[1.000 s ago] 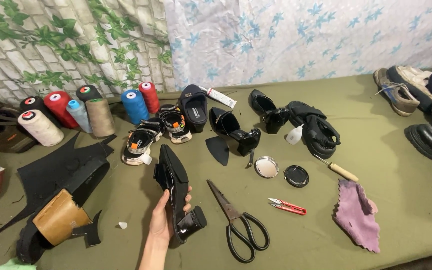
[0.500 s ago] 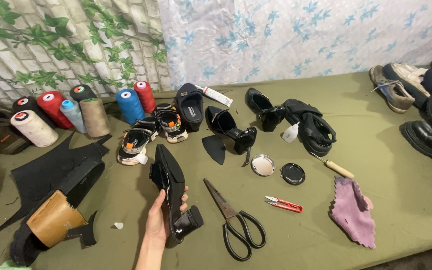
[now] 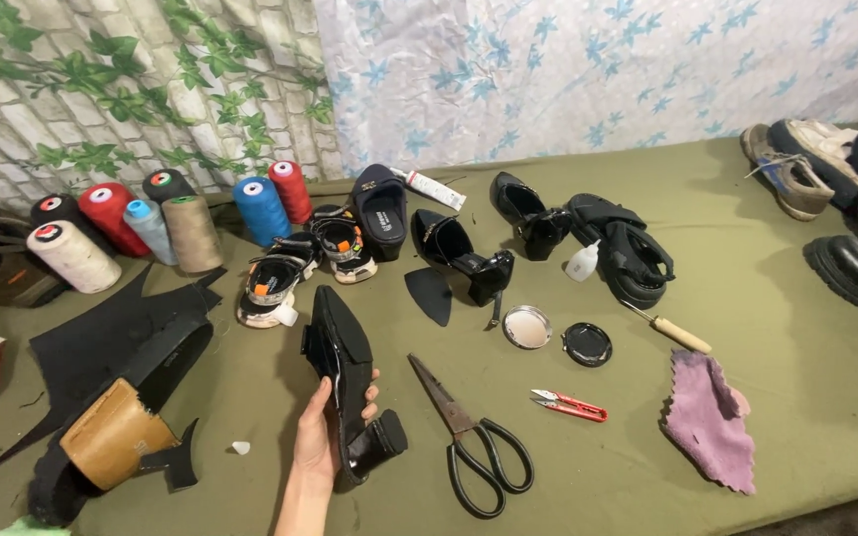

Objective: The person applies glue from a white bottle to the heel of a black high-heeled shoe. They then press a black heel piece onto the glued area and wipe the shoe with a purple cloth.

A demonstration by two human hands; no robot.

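While my left hand (image 3: 318,437) closes its grip around the black heeled shoe (image 3: 347,382) at the near desk (image 3: 796,397) edge beside the scissors (image 3: 474,437), I cannot see my right hand.

Bench cover (image 3: 747,328): olive green, plain.
Heeled shoe (image 3: 345,382): glossy black.
Scissors (image 3: 469,437): dark blades, black handles.
Thread snips (image 3: 570,404): red handles.
Cloth (image 3: 709,419): pale purple.
Thread cones (image 3: 166,213): cream, red, light blue, tan, blue, black (caps vary: red, white, green).
Sandals (image 3: 295,268): black with orange and white accents.
Leather sheet (image 3: 111,333): black.
Roll (image 3: 111,437): tan brown.
Awl handle (image 3: 680,335): light wood.
Left wall covering (image 3: 101,89): white brick print with green ivy.
Right curtain (image 3: 598,69): white with blue star-like flowers.
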